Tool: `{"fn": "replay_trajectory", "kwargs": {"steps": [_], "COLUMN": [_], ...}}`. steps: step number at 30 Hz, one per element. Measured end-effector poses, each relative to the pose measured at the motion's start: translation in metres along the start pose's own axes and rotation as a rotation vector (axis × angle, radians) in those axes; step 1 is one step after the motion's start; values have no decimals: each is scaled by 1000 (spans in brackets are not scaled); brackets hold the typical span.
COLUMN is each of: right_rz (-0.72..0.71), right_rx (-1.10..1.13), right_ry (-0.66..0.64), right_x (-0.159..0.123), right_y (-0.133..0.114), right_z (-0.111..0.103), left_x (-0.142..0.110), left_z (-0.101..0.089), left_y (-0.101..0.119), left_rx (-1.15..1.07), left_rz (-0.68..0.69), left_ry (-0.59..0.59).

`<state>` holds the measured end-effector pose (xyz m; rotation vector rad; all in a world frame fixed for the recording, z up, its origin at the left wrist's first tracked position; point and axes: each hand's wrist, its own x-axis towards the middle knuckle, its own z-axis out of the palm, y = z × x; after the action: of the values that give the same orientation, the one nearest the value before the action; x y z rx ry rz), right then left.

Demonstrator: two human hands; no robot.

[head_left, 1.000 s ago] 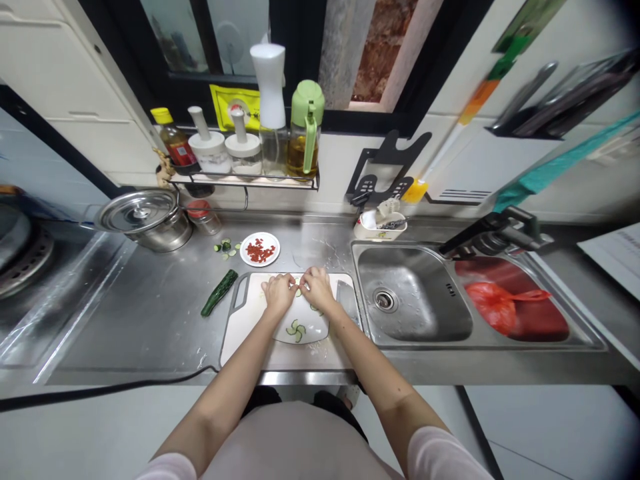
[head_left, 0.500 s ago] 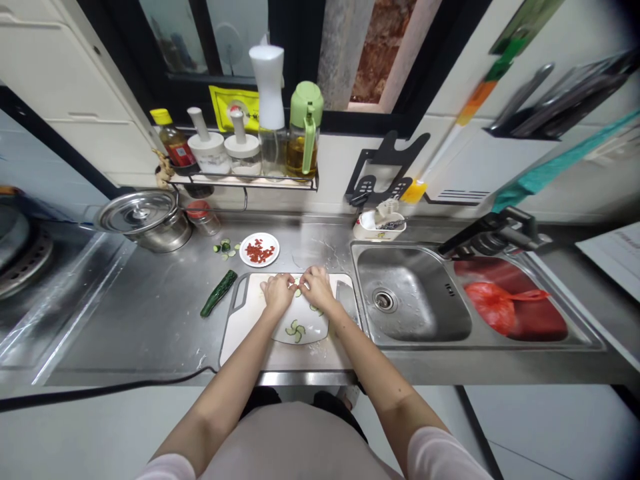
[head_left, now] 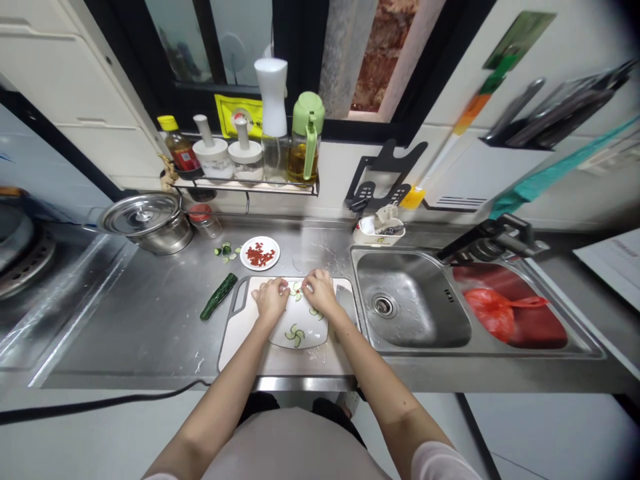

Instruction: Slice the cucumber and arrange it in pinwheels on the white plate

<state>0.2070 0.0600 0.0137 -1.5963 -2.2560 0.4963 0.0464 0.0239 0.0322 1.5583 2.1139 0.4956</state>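
On the white plate (head_left: 303, 327), thin cucumber slices are set in curved, pinwheel-like clusters. One cluster (head_left: 295, 335) lies near the front edge, and another (head_left: 295, 289) with a red speck at its middle is at the back, between my hands. My left hand (head_left: 272, 297) is at the plate's left rear, thumb and fingertips drawn together beside the back cluster. From the other side, my right hand (head_left: 321, 292) reaches to the same cluster with its fingers pinched. Whatever either pinch holds is too small to make out. A cutting board (head_left: 240, 343) lies under the plate.
A knife blade (head_left: 346, 301) rests at the board's right. Left of the board are a cucumber piece (head_left: 219, 296) and cucumber scraps (head_left: 227, 249). Behind it stands a small plate (head_left: 246, 261) of chopped red bits. The sink (head_left: 415, 300) is to the right; a lidded pot (head_left: 150, 230) stands back left.
My left hand has drawn back to the left, and my right hand slightly to the right. The back cucumber cluster shows more openly between them. The camera view has shifted slightly.
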Motion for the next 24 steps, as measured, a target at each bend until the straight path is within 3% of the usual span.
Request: {"fn": "replay_trajectory", "kwargs": {"steps": [5,10,16,24], "right_rz": [42,14,-57,-117], "right_rx": [65,131,115,-30], "right_ry": [80,111,81,-68], "right_x": [-11,-12,27,86], "right_y": [0,-6,-26,-53], "right_z": [-10,-11,-6,19], "left_x": [-30,-58,-69,-70], "left_z": [-11,-9,-6,-9], "left_y": [-6,-13,-19,-21], "left_rx": [-132,-229,-300,-334], "left_rz": [38,49,7,-19], "left_ry": [41,83,98,118]}}
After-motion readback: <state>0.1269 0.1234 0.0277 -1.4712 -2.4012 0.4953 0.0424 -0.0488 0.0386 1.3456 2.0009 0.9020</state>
